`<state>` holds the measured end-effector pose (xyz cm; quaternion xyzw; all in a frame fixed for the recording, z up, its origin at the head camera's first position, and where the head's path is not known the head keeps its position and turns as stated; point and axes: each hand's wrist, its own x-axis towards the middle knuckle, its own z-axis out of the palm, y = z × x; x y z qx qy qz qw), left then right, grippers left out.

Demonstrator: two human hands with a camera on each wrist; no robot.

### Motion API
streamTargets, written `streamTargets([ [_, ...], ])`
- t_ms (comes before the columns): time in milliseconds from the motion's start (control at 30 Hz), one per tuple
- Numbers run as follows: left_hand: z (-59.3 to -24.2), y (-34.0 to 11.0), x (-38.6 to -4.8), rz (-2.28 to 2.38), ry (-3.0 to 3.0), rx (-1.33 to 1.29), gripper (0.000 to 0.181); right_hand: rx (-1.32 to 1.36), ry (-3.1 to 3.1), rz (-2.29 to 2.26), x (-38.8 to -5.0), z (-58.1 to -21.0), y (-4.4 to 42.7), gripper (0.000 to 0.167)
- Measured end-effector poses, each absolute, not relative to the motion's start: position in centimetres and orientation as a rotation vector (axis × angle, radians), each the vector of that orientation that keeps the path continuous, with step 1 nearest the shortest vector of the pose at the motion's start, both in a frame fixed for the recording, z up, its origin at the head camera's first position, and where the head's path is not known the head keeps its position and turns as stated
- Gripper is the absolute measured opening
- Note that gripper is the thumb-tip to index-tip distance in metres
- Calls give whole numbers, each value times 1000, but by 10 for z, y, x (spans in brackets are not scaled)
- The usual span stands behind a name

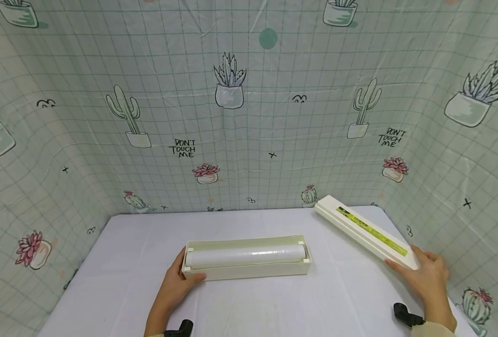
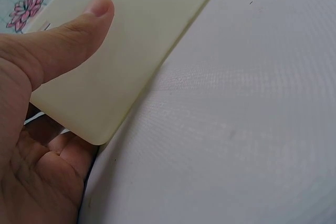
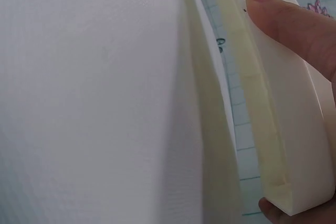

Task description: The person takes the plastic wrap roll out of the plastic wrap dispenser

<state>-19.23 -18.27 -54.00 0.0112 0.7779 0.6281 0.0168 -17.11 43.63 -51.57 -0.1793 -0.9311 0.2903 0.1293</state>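
A long cream plastic box (image 1: pixel 257 270) without its lid sits on the table, and a roll of cling film (image 1: pixel 245 255) lies inside it. My left hand (image 1: pixel 175 286) grips the box's left end, with the thumb (image 2: pixel 79 38) flat on the front wall and the other fingers behind the end. Off to the right, my right hand (image 1: pixel 431 277) holds the white lid (image 1: pixel 329 208) by its near end. A yellow-green label strip (image 1: pixel 373 231) runs along the lid's top. In the right wrist view, the hollow underside of the lid (image 3: pixel 302 145) shows, raised beside the table edge.
A white cloth covers the table (image 1: pixel 249 309). Around its back and sides hangs a grid-patterned curtain (image 1: pixel 249 131) printed with potted plants. The right table edge (image 3: pixel 215 145) runs close beside the lid. Black straps (image 1: pixel 406 314) sit at the wrists.
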Motion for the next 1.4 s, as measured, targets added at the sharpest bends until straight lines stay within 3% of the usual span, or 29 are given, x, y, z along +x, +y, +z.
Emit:
streamTargets([
  [300,-538,-182,-191,1943,2427,30,108,-514,-2726,785,-171,-519,441,102],
  [733,-538,-183,-191,1932,2431,26,108,-724,-2833,911,-172,-521,446,109],
  [1400,-540,-183,-191,1937,2436,30,106,-579,-2933,800,-174,-511,448,100],
])
